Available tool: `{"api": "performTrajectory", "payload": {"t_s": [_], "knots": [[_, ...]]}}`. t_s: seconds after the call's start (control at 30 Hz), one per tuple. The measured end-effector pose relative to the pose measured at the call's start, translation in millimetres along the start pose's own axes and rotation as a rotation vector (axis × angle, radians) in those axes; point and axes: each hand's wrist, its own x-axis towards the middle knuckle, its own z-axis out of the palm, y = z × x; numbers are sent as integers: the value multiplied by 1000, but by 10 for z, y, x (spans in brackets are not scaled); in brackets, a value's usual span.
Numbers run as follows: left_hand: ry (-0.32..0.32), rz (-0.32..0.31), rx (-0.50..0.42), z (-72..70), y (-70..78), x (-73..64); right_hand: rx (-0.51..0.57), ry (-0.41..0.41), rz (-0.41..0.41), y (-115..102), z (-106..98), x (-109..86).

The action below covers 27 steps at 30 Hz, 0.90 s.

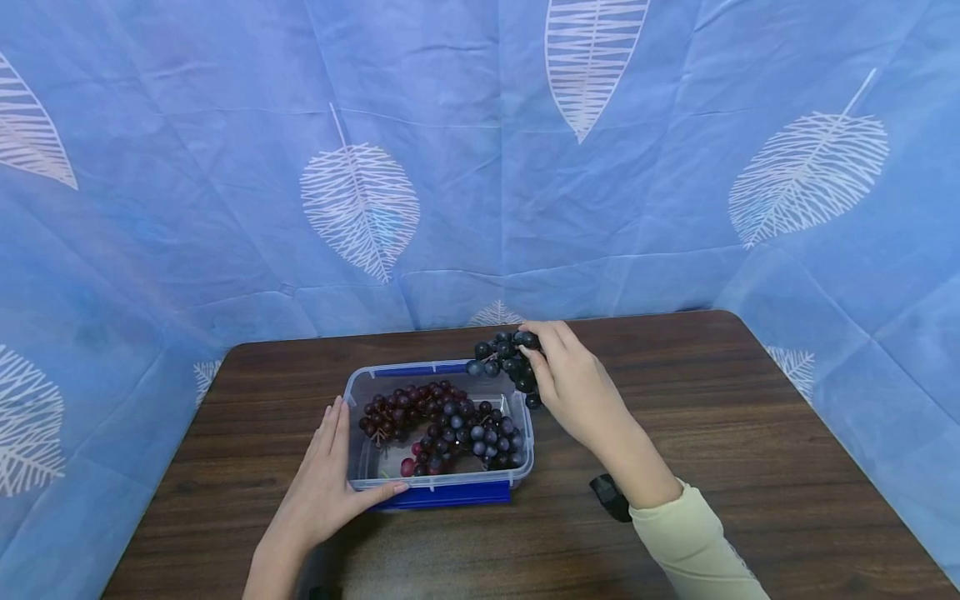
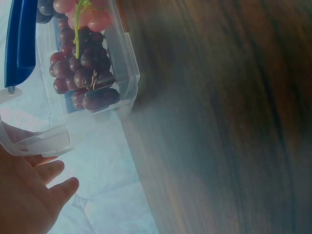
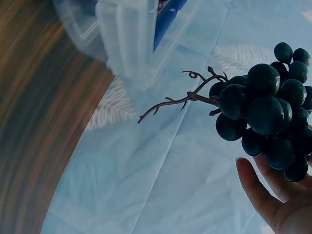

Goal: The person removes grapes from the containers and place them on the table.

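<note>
A clear plastic food container (image 1: 369, 472) with blue clips stands on the table. Inside lie a dark red grape bunch (image 1: 397, 410) and a purple-black one (image 1: 491, 437), with a few pinkish-red grapes (image 2: 92, 18) and a green stem. My left hand (image 1: 318, 483) rests against the container's left end, fingers straight along the wall and thumb on the front rim. Over the back right corner, my right hand (image 1: 581, 387) holds a black grape bunch (image 1: 504, 357) between thumb and fingers. Its brown branching stem (image 3: 195, 95) sticks out in the right wrist view.
The dark wood-grain table (image 1: 675, 375) reaches back to a blue cloth (image 1: 465, 183) printed with white leaves. A black device (image 1: 611, 498) sits at my right wrist. The container's blue front clip flap (image 1: 450, 497) hangs outward toward me.
</note>
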Motion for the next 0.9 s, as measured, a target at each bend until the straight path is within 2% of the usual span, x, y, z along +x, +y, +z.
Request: {"api": "performTrajectory", "payload": {"t_s": [0.33,0.67,0.9], "knots": [[9,-3,-2,8,-10,-1,-60,22,52,204,-83,-110],[7,-2,-7,7,-11,-5,-117,-9,141,397,-124,-222],[4,-3,-13,3,-10,-7,-146,2,168,541,-134,-298]]}}
